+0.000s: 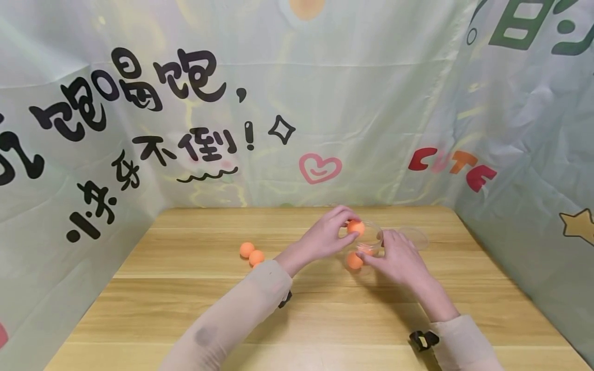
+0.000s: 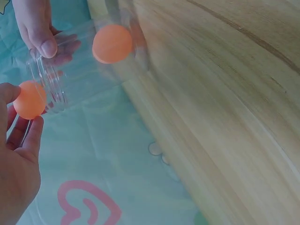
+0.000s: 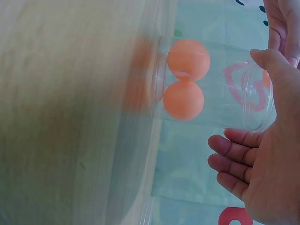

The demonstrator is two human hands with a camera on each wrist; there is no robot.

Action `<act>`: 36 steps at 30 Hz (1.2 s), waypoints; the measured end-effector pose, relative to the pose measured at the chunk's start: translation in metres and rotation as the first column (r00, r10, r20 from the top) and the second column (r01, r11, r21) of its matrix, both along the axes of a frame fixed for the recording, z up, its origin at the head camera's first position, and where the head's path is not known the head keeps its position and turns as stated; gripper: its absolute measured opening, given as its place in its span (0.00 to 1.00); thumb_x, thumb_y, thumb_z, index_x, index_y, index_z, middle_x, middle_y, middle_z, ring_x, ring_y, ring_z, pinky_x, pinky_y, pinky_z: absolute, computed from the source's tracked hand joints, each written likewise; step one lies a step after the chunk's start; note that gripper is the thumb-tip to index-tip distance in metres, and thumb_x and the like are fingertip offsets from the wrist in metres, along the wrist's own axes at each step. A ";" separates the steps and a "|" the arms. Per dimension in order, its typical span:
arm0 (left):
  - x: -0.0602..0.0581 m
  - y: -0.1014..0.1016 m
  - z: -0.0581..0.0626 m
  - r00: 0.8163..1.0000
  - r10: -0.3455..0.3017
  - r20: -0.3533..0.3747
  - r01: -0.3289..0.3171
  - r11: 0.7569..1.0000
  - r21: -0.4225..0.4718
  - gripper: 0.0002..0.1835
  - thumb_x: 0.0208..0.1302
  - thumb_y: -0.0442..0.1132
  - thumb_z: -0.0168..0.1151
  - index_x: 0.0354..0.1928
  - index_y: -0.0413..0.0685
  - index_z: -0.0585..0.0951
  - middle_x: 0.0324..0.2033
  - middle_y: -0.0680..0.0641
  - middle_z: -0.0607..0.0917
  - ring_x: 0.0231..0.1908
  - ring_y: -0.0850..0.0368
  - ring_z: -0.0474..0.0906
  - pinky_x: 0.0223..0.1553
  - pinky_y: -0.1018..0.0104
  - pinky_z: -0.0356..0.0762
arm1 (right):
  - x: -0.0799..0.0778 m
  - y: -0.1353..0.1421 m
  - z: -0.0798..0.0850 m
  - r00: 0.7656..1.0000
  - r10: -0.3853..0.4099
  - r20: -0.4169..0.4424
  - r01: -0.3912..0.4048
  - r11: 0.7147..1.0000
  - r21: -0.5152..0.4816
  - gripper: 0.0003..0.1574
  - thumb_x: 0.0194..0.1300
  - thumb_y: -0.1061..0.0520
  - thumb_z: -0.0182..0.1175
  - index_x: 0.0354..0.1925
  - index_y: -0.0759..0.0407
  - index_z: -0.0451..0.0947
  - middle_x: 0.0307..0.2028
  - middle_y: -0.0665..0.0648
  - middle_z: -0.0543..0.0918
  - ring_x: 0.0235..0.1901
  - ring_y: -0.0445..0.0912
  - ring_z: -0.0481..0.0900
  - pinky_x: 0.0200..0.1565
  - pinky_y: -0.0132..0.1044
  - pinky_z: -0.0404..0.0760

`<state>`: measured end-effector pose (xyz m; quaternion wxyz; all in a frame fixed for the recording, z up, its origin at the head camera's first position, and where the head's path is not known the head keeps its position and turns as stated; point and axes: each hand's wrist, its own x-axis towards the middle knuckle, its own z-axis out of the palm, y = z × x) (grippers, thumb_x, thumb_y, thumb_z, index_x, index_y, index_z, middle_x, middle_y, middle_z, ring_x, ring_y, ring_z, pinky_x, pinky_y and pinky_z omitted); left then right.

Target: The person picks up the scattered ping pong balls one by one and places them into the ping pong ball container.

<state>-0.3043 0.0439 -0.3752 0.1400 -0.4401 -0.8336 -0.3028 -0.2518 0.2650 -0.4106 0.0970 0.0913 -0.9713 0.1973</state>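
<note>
My left hand [image 1: 330,234] pinches an orange ball [image 2: 30,100] between thumb and fingers, right at the mouth of a clear plastic jar [image 2: 79,70]. The jar stands upright on the table with its rim facing up. Near that rim my right hand [image 1: 399,257] holds the jar, thumb on one side and fingers on the other. Inside, at the bottom, two orange balls lie side by side in the right wrist view, an upper ball [image 3: 188,60] and a lower ball [image 3: 183,100].
Several more orange balls [image 1: 247,250] lie on the wooden table [image 1: 209,314] to the left, partly hidden by my left sleeve. A clear round lid [image 1: 416,238] lies behind my right hand. Printed cloth [image 1: 371,129] hangs around the table's back and sides.
</note>
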 end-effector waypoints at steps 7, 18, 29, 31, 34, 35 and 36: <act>-0.003 0.005 -0.001 1.000 0.020 -0.009 -0.021 0.999 -0.036 0.16 0.72 0.41 0.68 0.57 0.46 0.81 0.55 0.51 0.79 0.53 0.60 0.78 0.57 0.78 0.75 | 0.000 -0.001 -0.001 1.000 0.002 -0.007 -0.002 1.000 -0.002 0.53 0.63 0.22 0.63 0.53 0.70 0.72 0.42 0.61 0.78 0.41 0.54 0.74 0.45 0.54 0.74; -0.002 0.009 -0.005 0.999 0.046 0.014 -0.045 0.997 -0.057 0.16 0.72 0.40 0.68 0.57 0.47 0.80 0.56 0.51 0.80 0.52 0.60 0.79 0.56 0.77 0.77 | -0.001 0.000 -0.001 1.000 0.008 -0.017 -0.008 1.000 0.007 0.52 0.63 0.23 0.63 0.53 0.69 0.72 0.42 0.61 0.78 0.40 0.53 0.73 0.44 0.52 0.74; -0.002 0.009 -0.009 0.998 0.059 0.027 -0.057 0.996 -0.067 0.17 0.74 0.41 0.66 0.60 0.45 0.80 0.60 0.50 0.78 0.53 0.56 0.79 0.54 0.75 0.78 | 0.001 -0.001 -0.001 1.000 -0.002 -0.014 0.002 1.000 -0.005 0.52 0.64 0.23 0.62 0.56 0.69 0.72 0.46 0.64 0.79 0.45 0.56 0.76 0.44 0.53 0.77; -0.002 0.008 -0.009 0.998 0.060 0.023 -0.059 0.997 -0.059 0.17 0.74 0.41 0.66 0.60 0.46 0.80 0.60 0.50 0.78 0.56 0.55 0.79 0.57 0.72 0.78 | 0.001 -0.001 -0.001 1.000 -0.003 -0.008 0.003 1.000 -0.005 0.53 0.64 0.23 0.62 0.57 0.70 0.72 0.47 0.64 0.79 0.45 0.57 0.76 0.44 0.53 0.77; -0.001 0.007 -0.010 0.998 0.060 0.009 -0.059 0.997 -0.039 0.16 0.73 0.40 0.66 0.60 0.47 0.80 0.60 0.51 0.79 0.59 0.56 0.78 0.61 0.72 0.77 | 0.001 -0.001 -0.001 1.000 -0.002 -0.010 0.002 1.000 -0.007 0.52 0.64 0.24 0.63 0.56 0.70 0.72 0.46 0.64 0.79 0.45 0.57 0.76 0.43 0.53 0.77; 0.000 0.006 -0.010 0.998 0.057 0.005 -0.057 0.998 -0.030 0.16 0.73 0.40 0.66 0.59 0.47 0.80 0.59 0.51 0.79 0.59 0.57 0.78 0.62 0.72 0.76 | 0.002 -0.001 -0.001 1.000 -0.001 -0.013 0.001 1.000 -0.008 0.52 0.64 0.24 0.63 0.56 0.70 0.72 0.46 0.64 0.79 0.45 0.57 0.76 0.44 0.53 0.77; 0.001 0.005 -0.010 0.999 0.051 0.003 -0.051 0.999 -0.018 0.16 0.73 0.40 0.66 0.59 0.47 0.81 0.59 0.51 0.79 0.59 0.57 0.78 0.62 0.73 0.75 | 0.002 -0.001 -0.001 1.000 0.001 -0.016 -0.001 1.000 -0.010 0.51 0.64 0.25 0.64 0.55 0.70 0.72 0.46 0.64 0.79 0.45 0.57 0.76 0.44 0.53 0.76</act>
